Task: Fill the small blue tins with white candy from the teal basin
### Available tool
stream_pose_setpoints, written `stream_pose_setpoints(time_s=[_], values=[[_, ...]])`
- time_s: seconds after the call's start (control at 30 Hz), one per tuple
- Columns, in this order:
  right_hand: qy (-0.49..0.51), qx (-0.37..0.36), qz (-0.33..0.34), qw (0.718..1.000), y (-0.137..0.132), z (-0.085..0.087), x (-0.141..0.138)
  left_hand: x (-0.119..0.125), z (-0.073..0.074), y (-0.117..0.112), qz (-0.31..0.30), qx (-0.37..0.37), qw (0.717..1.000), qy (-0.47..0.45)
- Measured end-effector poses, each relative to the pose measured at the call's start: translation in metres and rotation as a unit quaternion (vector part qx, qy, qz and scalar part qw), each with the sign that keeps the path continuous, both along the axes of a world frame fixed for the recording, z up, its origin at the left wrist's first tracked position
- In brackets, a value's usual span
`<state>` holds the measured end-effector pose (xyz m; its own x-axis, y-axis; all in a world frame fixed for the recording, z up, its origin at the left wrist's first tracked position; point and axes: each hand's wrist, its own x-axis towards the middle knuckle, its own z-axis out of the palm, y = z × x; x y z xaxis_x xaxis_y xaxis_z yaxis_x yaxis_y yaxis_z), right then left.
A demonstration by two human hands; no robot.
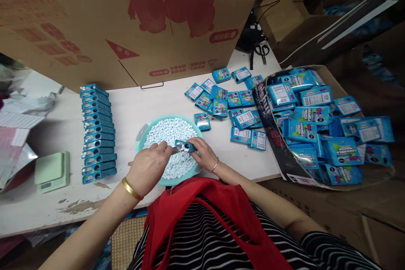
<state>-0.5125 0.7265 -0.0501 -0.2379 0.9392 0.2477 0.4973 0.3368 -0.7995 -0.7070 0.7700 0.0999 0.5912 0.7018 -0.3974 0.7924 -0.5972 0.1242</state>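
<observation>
A teal basin [139, 145] full of small white candies [172, 128] stands on the table in front of me. Above it, my right hand [205, 155] grips a small blue candy box [190, 147] with its opening turned towards the left. My left hand [151, 162] is closed around the handle of what looks like a metal spoon [176, 149]. White candies show at the spoon's tip, right against the box's opening. The fingers of my left hand cover most of the handle.
A column of blue boxes [98, 135] stands at left, beside a green scale [52, 171]. Loose blue packs [220, 101] lie to the right, next to an overfull carton [275, 143]. Behind rises a big cardboard box [104, 12]; scissors [262, 52] lie at the back right.
</observation>
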Motion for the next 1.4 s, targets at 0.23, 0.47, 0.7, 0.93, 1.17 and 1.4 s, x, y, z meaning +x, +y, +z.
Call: stream_pose_setpoints(time_s=[0.23,0.47,0.7,0.93,1.17,1.4], values=[[-0.013,-0.006,-0.016,1.000,0.002,0.002,0.008,-0.058,-0.050,0.004,0.099,0.014,0.989,-0.106],[-0.039,-0.002,-0.039,0.998,0.004,0.016,0.027,-0.047,-0.178,-0.002,0.202,-0.096,0.969,-0.104],[-0.010,-0.036,-0.106,0.994,-0.001,0.022,0.037,0.000,-0.212,-0.011,0.211,-0.110,0.949,-0.207],[-0.017,-0.021,-0.116,0.993,-0.002,0.023,0.035,-0.051,-0.129,-0.005,0.154,-0.103,0.936,-0.299],[-0.034,0.006,-0.036,0.999,0.001,0.021,0.010,-0.044,-0.046,0.008,0.063,-0.069,0.975,-0.200],[-0.049,0.020,-0.013,0.999,0.004,0.018,-0.005,-0.004,0.005,0.005,0.004,0.022,0.999,0.022]])
